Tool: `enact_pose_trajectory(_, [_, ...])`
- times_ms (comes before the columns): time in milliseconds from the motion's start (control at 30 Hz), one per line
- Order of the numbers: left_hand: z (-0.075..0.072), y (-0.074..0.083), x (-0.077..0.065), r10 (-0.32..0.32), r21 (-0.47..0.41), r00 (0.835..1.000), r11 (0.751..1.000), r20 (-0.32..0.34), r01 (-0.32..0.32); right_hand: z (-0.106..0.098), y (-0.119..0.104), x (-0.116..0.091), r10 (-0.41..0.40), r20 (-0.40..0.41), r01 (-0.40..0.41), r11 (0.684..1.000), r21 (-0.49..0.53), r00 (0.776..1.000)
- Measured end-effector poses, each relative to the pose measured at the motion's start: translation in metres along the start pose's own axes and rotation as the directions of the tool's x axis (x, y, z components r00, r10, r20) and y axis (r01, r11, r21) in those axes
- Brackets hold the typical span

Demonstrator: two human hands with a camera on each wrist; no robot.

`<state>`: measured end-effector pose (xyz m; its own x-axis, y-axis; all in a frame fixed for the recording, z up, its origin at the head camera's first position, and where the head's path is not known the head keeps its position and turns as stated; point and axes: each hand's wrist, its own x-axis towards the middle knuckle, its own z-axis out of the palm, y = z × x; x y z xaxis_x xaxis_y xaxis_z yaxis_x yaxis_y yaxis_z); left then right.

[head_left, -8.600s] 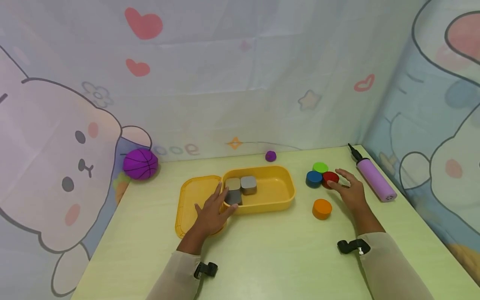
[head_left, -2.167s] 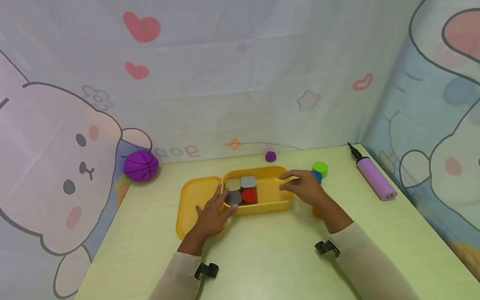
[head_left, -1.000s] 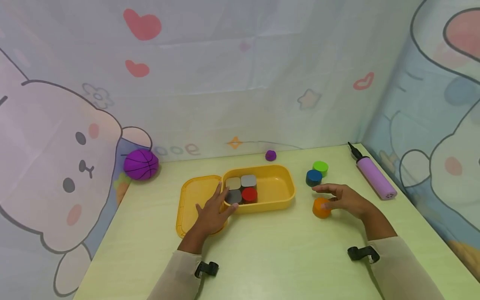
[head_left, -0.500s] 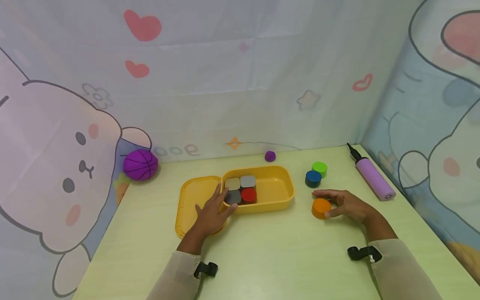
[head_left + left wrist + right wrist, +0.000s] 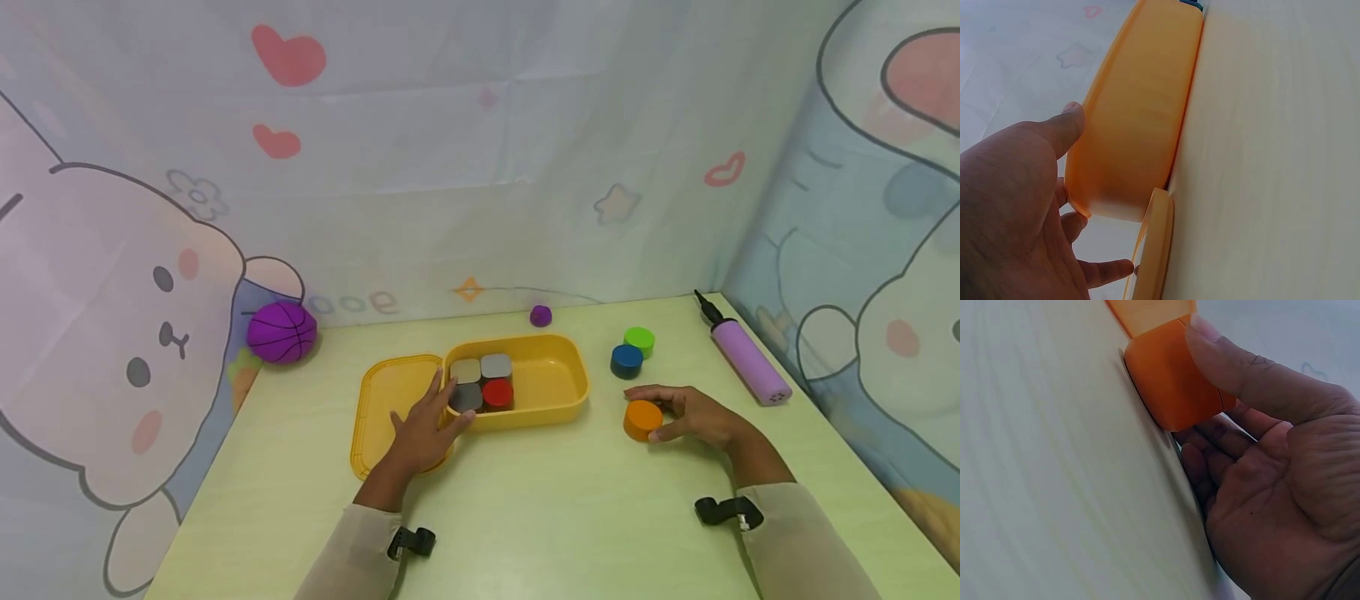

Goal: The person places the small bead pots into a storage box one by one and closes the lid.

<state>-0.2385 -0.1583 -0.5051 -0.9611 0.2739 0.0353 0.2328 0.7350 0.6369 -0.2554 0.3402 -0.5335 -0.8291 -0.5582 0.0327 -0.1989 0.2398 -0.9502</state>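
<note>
My right hand [image 5: 701,417] grips a small orange round container [image 5: 642,421], which stands on the table. In the right wrist view, the thumb lies along the side of the orange container [image 5: 1169,375], while the curled fingers reach behind it. A seam runs near its top. My left hand [image 5: 422,431] spreads over the near left corner of the yellow box [image 5: 551,383], thumb at its rim and other fingers over the flat yellow lid [image 5: 375,417]. Inside the box's left half are a beige block [image 5: 466,371], a light grey block [image 5: 497,365], a dark grey block [image 5: 467,397] and a red round container [image 5: 498,393].
A blue round container [image 5: 626,361] and a green one [image 5: 639,340] stand behind my right hand. Toward the right edge lies a purple hand pump [image 5: 750,360]. Along the back are a small purple object [image 5: 541,316] and a purple ball [image 5: 282,332], by the printed curtain.
The red container has gone from the right group into the box. My right hand has since moved back to the orange container and closed its thumb and fingers around it. The left hand stays put.
</note>
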Motion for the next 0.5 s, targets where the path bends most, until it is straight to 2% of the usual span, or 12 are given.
enact_pose_trajectory(233, [0.0004,-0.0009,0.0007,0.007,-0.004,1.0,1.0,-0.007,-0.007,0.0023,-0.0023,-0.0003,0.007,-0.033,-0.007,1.0,-0.017,0.999])
enact_pose_trajectory(500, [0.0015,-0.0016,0.0011,0.007,-0.002,1.0,1.0,-0.009,-0.007,0.0046,-0.0015,-0.0005,0.07,-0.116,-0.073,0.997,-0.025,0.991])
